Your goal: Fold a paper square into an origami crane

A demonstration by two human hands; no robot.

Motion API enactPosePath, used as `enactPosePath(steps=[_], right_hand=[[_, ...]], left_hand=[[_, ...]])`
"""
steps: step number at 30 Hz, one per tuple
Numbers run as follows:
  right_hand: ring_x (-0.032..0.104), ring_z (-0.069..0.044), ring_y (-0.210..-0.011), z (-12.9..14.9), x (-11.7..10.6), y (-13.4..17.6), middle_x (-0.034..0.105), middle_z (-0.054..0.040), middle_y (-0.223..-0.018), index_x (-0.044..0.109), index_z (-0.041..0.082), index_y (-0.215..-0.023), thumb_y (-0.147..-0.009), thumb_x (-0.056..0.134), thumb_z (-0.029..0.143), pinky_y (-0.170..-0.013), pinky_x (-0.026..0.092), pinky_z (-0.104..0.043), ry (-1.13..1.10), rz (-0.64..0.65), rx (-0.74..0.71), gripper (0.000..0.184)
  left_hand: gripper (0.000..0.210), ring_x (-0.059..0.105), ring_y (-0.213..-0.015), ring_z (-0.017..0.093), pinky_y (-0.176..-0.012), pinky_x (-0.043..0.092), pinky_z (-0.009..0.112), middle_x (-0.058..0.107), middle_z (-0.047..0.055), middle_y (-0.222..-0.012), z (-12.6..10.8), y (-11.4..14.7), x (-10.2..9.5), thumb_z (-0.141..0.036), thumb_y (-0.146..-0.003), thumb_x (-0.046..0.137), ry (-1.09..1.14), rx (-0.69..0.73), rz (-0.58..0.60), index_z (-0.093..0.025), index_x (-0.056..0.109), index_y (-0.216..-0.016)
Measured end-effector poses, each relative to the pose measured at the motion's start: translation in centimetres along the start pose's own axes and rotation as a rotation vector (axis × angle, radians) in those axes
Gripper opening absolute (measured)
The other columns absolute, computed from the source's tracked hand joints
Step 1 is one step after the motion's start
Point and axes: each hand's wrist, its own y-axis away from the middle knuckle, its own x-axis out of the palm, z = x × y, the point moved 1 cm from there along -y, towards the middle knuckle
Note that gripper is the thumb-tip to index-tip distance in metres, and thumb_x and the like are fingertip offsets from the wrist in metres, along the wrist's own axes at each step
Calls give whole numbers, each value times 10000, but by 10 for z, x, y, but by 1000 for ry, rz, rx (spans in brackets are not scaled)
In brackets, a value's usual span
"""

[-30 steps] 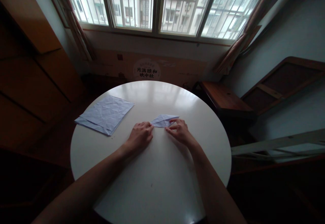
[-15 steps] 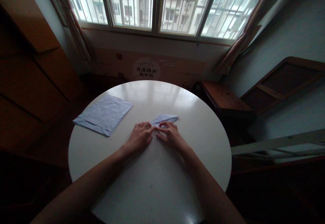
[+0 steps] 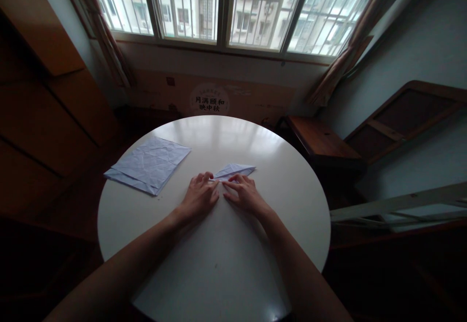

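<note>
Recorded a folded paper (image 3: 237,168) on the round white table (image 3: 273,144), just beyond both hands, with a pointed end toward the right. Compared with one second earlier: found the right hand (image 3: 245,194) shifted leftward along the near edge, from the right portion of the paper to just beside the left hand (image 3: 200,191). Compared with half a second earlier: noted only a slight lifting of the left fingers, with a thin strip of paper now showing by them. Saw no clear displacement of the paper itself.

State of hands: both low, with forefingers almost meeting at the near edge. On the right, observed thumb and forefinger spread apart rather than pinching; on the left, fingers bent, with grip partly hidden. Cannot tell about any pinch there.

Judged to mean a narrowing of work to the near left edge, probably pressing or turning a small fold. Also logged a larger creased sheet (image 3: 151,162) lying untouched toward the left rim.
</note>
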Motion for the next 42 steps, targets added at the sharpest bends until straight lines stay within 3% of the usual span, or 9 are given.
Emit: enactPosePath(steps=[7, 13, 29, 33, 38, 42], right_hand=[[474, -256, -1097, 2, -2, 0, 556, -78, -1150, 602, 303, -1221, -864, 571, 424, -945, 338, -434, 11, -1, 6, 379], [473, -252, -1101, 0, -1, 0, 554, -78, -1152, 608, 310, -1214, -859, 585, 411, -938, 344, -428, 9, 3, 13, 369], [473, -254, -1104, -3, -2, 0, 552, -81, -1166, 608, 304, -1223, -855, 589, 409, -963, 335, -436, -29, 26, 11, 383], [472, -251, -1101, -3, -2, 1, 551, -78, -1162, 604, 310, -1226, -855, 590, 402, -967, 332, -437, -35, 20, 1, 382], [470, -256, -1106, -2, -3, 1, 550, -77, -1160, 602, 316, -1228, -846, 602, 390, -964, 334, -441, -36, 14, 6, 389], [484, -245, -1103, -3, -2, 1, 565, -72, -1153, 612, 315, -1210, -851, 598, 387, -967, 336, -430, -61, -18, -13, 367]], left_hand=[[305, 479, -994, 275, -846, 381, 401, 549, 123, -1032, -9, -1, -10, -332, -872, 503, -123, -61, 37, -158, 634, -1085], [290, 506, -941, 270, -795, 380, 386, 583, 117, -954, -7, -2, -12, -357, -880, 474, -175, -123, 66, -169, 668, -985], [313, 568, -874, 237, -743, 407, 339, 626, 112, -889, -2, -3, -23, -312, -875, 435, -213, -192, 119, -155, 704, -843], [338, 594, -789, 207, -701, 427, 314, 627, 90, -830, 3, -3, -26, -308, -891, 409, -171, -217, 64, -152, 692, -791], [248, 598, -930, 221, -814, 462, 338, 641, 91, -1002, 13, -6, -21, -243, -867, 465, -21, -124, -89, -181, 668, -996], [425, 477, -1230, 238, -1009, 386, 392, 537, 103, -1330, 16, -5, -9, -231, -846, 521, 102, 99, -42, -192, 535, -1269]])
